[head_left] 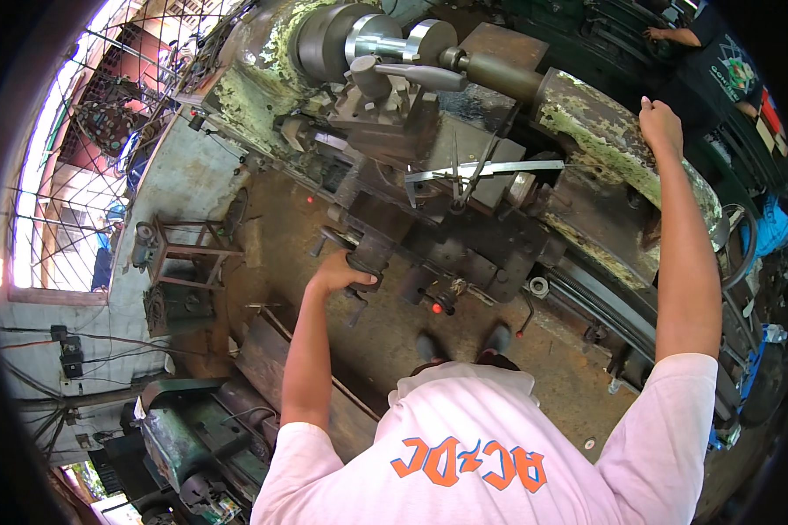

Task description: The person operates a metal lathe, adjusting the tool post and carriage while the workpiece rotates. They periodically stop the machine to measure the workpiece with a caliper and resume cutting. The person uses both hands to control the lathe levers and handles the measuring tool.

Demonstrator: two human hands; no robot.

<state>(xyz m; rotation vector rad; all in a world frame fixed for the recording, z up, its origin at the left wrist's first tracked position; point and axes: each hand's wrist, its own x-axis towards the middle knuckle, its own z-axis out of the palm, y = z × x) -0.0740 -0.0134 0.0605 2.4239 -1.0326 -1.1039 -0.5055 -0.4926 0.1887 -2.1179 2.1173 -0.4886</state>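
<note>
Paint flakes green and cream off the tailstock of a lathe, where the right hand rests curled; whether it grips anything, one cannot tell. The left hand wraps around a dark handwheel at the carriage's front. Across the carriage's grimy top lies 1 silver caliper. Stained brown floor spreads below, beside a scuffed pale wall, a barred window and 1 stool. 1 co-worker stands at upper right.
</note>
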